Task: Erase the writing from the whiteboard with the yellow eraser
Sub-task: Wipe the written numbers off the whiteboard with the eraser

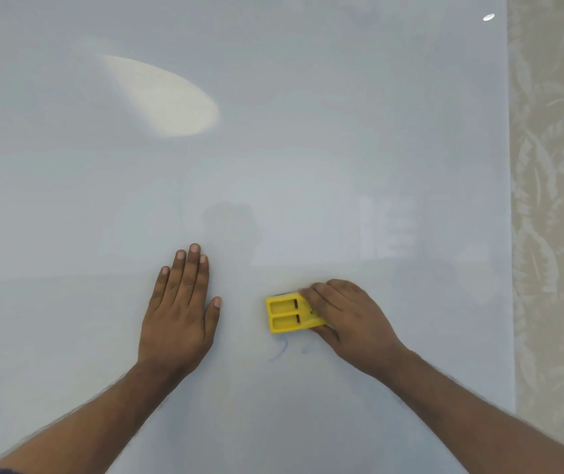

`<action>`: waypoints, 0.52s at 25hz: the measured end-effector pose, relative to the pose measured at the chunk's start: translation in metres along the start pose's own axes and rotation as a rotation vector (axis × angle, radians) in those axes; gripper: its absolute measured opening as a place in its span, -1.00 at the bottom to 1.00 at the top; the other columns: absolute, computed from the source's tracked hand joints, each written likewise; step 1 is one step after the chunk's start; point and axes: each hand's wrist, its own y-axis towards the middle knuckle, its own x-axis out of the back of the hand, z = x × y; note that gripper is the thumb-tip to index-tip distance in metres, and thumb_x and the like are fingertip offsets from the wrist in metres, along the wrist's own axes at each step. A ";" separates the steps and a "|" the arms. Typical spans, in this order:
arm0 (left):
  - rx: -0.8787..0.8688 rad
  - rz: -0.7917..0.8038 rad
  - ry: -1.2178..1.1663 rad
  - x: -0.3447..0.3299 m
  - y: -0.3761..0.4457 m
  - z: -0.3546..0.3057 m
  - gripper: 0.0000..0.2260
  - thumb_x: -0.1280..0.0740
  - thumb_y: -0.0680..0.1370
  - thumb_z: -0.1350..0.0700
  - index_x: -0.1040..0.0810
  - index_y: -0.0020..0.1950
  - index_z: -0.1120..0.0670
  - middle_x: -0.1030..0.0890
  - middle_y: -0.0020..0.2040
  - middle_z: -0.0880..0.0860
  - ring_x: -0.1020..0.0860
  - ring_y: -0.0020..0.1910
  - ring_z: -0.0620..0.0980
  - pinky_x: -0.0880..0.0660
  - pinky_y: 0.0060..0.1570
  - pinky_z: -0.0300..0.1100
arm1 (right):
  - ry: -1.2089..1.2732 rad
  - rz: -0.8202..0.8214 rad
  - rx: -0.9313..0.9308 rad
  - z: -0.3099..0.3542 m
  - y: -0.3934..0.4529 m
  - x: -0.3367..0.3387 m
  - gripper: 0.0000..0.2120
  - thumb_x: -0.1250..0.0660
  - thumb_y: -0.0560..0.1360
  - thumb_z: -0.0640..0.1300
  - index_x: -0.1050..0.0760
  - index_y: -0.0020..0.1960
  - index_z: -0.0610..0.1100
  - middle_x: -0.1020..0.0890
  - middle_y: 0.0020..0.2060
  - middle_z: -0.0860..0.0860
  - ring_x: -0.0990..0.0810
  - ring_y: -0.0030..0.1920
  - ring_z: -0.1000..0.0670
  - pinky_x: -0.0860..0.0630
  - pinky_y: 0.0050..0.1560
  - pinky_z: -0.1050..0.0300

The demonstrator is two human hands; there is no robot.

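A large whiteboard [273, 165] fills most of the head view. My right hand [349, 316] grips the yellow eraser [285, 314] and presses it flat on the board, its left half showing two rectangular recesses. Just below the eraser lie faint blue marker strokes [282, 350], a curved one and a shorter streak to its right. My left hand [181, 309] rests flat on the board to the left of the eraser, fingers together and pointing up, holding nothing.
The board's right edge [510, 234] runs top to bottom, with beige leaf-patterned wallpaper [554, 200] beyond it. A bright oval light reflection [167, 97] sits on the upper left of the board.
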 end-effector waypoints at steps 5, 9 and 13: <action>0.032 0.005 0.007 -0.003 -0.010 -0.007 -0.43 -0.02 0.67 -0.01 -0.08 0.62 0.25 -0.07 0.65 0.16 -0.01 0.64 0.10 -0.01 0.59 0.08 | 0.025 -0.099 -0.195 -0.019 0.024 0.008 -0.54 -0.23 0.56 0.06 -0.45 0.35 -0.19 -0.59 0.13 -0.07 -0.54 0.09 -0.16 -0.42 0.17 0.01; 0.027 0.001 0.001 -0.005 -0.016 -0.010 -0.43 -0.03 0.66 -0.01 -0.11 0.61 0.26 -0.09 0.65 0.18 -0.04 0.64 0.12 -0.03 0.59 0.09 | 0.070 -0.114 -0.168 0.011 0.031 -0.010 -0.55 -0.27 0.55 0.02 -0.45 0.36 -0.19 -0.58 0.14 -0.09 -0.54 0.10 -0.18 -0.43 0.20 -0.05; 0.015 0.010 -0.008 -0.005 -0.024 -0.010 -0.42 -0.03 0.66 -0.02 -0.10 0.62 0.25 -0.09 0.65 0.17 -0.04 0.64 0.12 -0.05 0.58 0.11 | 0.054 -0.013 -0.009 0.033 -0.013 -0.020 -0.59 -0.33 0.54 -0.07 -0.43 0.34 -0.18 -0.57 0.11 -0.07 -0.53 0.06 -0.17 -0.44 0.18 -0.03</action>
